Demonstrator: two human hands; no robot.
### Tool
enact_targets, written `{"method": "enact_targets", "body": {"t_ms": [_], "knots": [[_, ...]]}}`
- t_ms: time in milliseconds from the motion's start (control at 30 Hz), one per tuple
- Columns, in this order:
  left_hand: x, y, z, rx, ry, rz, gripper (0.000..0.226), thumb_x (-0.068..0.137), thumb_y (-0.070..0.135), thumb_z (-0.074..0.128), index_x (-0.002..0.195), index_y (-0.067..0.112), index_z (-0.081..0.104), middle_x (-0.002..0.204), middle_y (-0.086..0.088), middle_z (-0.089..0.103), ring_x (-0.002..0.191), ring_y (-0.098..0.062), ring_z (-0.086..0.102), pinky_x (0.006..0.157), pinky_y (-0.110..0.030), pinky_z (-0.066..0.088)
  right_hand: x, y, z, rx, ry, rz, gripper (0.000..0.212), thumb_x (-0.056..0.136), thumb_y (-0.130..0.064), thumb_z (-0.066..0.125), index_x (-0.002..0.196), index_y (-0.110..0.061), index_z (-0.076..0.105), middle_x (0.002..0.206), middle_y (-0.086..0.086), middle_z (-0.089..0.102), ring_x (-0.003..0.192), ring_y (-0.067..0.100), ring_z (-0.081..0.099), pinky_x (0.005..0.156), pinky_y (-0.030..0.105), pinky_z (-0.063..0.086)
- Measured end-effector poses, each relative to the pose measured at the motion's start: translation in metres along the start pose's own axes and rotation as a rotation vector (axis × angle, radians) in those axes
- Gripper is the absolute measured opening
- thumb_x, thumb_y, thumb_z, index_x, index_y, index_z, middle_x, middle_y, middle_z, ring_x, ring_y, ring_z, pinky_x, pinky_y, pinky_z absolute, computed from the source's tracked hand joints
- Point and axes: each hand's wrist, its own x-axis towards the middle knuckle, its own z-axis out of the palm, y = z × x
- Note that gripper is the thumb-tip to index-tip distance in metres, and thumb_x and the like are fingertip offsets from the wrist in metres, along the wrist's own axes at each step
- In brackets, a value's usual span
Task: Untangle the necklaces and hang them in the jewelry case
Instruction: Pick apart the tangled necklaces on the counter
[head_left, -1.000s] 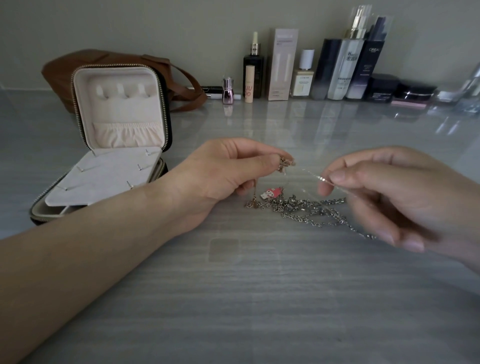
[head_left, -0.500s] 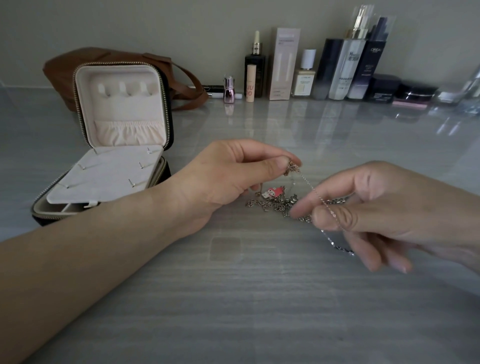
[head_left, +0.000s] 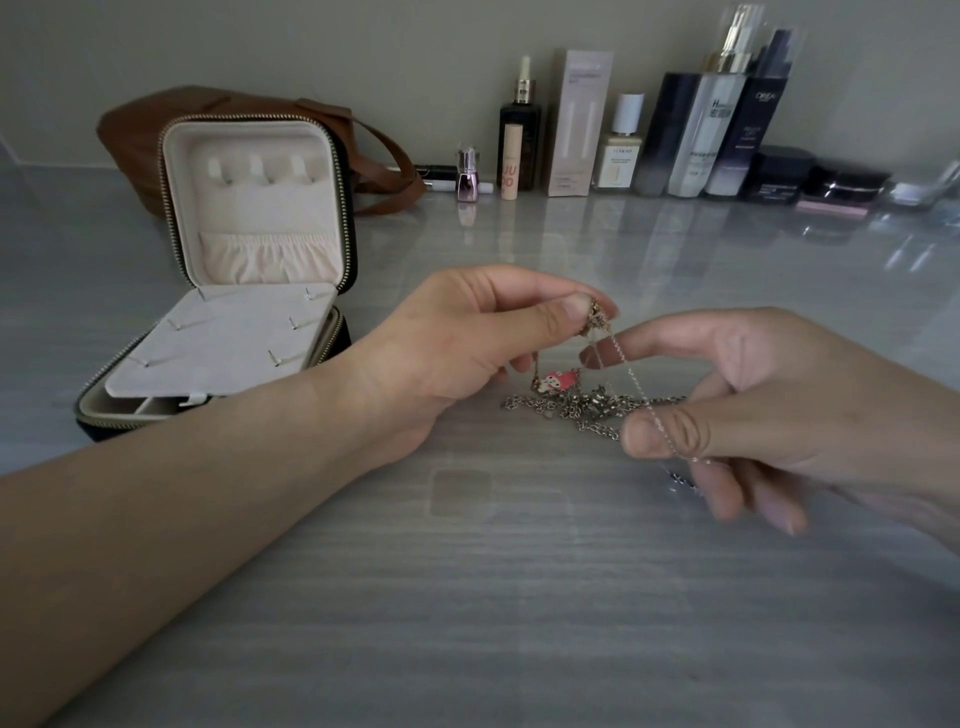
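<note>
Left hand: is still pinching a small gold-toned pendant between thumb and forefinger, raised above the table.
Right hand: has been dropping lower and drawing nearer over the last second. The index finger is now reaching toward the left hand and the other fingers are curling under.
Fine silver-toned chain: is running taut from the pendant down across the right thumb, apparently being pinned against the curled fingers. The contact itself is partly hidden.
Tangled heap of silver-toned necklaces: is lying on the table between the hands, with a pink-and-white charm at its left.
Meaning: one strand is likely being teased free. The task looks to be at an early stage.
Open square cream-lined jewelry case: is standing well to the left, with nothing hanging on its lid hooks.
Surface: the grey wood-grain tabletop is turning glossy toward the back.
Room: a brown leather bag is sitting behind the case, and a row of cosmetic bottles and boxes is lining the plain wall.
</note>
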Motion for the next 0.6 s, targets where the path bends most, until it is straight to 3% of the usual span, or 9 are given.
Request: {"method": "enact_targets", "body": {"t_ms": [100,300,400,600], "knots": [[0.000,0.000,0.000,-0.002,-0.004,0.003,0.024,0.064,0.041,0.064,0.083,0.031,0.076,0.077,0.016,0.067,0.065,-0.007,0.045,0.063,-0.022,0.036,0.001,-0.001,0.003,-0.047,-0.016,-0.037,0.061,0.040,-0.045,0.074,0.098,-0.033,0.061,0.052,0.011,0.066,0.024,0.012,0.042,0.032,0.010,0.030],[-0.001,0.001,0.000,-0.007,-0.019,0.004,0.023,0.064,0.039,0.064,0.080,0.030,0.076,0.065,0.019,0.063,0.064,-0.006,0.043,0.062,-0.020,0.036,0.004,0.005,0.006,-0.223,0.073,-0.158,0.049,0.035,-0.050,0.077,0.073,-0.021,0.064,0.066,0.001,0.070,0.028,0.010,0.043,0.033,0.015,0.031],[0.000,0.000,0.000,-0.013,-0.020,-0.002,0.023,0.064,0.038,0.064,0.081,0.029,0.076,0.061,0.018,0.061,0.063,-0.005,0.043,0.060,-0.018,0.036,0.009,0.008,0.007,-0.228,0.172,-0.222,0.052,0.039,-0.052,0.075,0.080,-0.025,0.058,0.061,-0.004,0.066,0.030,0.008,0.044,0.034,0.017,0.034],[0.000,-0.001,0.001,-0.022,-0.030,-0.005,0.025,0.063,0.039,0.065,0.083,0.029,0.076,0.076,0.011,0.067,0.059,-0.003,0.043,0.057,-0.015,0.036,0.018,0.015,0.012,-0.216,0.227,-0.323,0.042,0.050,-0.048,0.071,0.088,-0.032,0.065,0.064,-0.006,0.066,0.034,0.004,0.046,0.040,0.014,0.035]]}}
